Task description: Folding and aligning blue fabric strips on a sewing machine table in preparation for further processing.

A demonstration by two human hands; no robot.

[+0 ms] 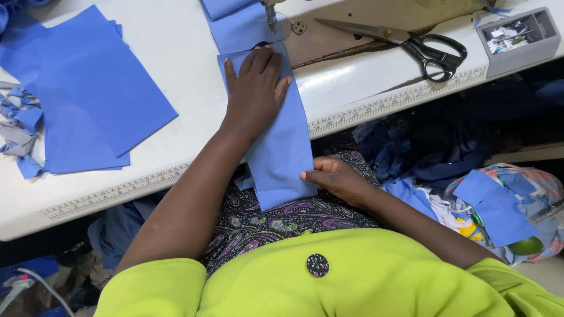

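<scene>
Table [176,47], white, ruler-edged, bears blue fabric pieces [88,94] and scissors [411,41]

A long blue fabric strip [282,147] is laid from the far needle over the near table edge, its near end hanging down onto the lap. Its upper part is pressed flat to the table, and its lower right edge is pinched. The surface is smooth, the edges straight.

Black-handled steel scissors [405,41], 1 o'clock, on white table [176,47]. Grey plastic tray [517,38] of small items, 2 o'clock. Stack of flat blue fabric sheets [88,100], 10 o'clock. Blue fabric offcuts [493,205], 4 o'clock.
</scene>
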